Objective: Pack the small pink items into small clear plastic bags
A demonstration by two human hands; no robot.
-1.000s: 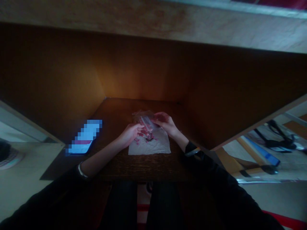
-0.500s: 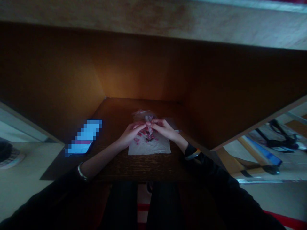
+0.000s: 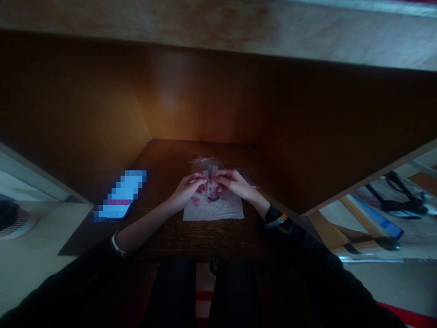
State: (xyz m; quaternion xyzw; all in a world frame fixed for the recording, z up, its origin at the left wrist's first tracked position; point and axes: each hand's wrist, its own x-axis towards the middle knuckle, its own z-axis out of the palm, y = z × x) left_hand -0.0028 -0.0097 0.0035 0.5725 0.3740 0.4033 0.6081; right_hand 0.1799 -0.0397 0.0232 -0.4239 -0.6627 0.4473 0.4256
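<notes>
A small clear plastic bag (image 3: 210,175) is spread between my two hands over the middle of the wooden surface. My left hand (image 3: 190,187) pinches its left edge between thumb and fingers. On the opposite side, my right hand (image 3: 232,181) grips the right edge the same way. Beneath them lies a white paper sheet (image 3: 215,212), with several small red and pink pieces (image 3: 195,199) scattered on it. A small dark piece shows just below the bag, too small to name. Behind the bag, more thin clear plastic (image 3: 203,160) lies on the surface.
A phone (image 3: 119,196) with a lit, blurred-out screen lies at the left on the dark wooden surface (image 3: 164,241). Brown panels (image 3: 201,105) enclose the back and both sides. At the far right are cardboard (image 3: 327,228) and a black strap-like object (image 3: 396,196).
The clear bag has gone from a narrow, bunched shape to a wider, spread one. My hands have moved slightly apart, each still holding a side.
</notes>
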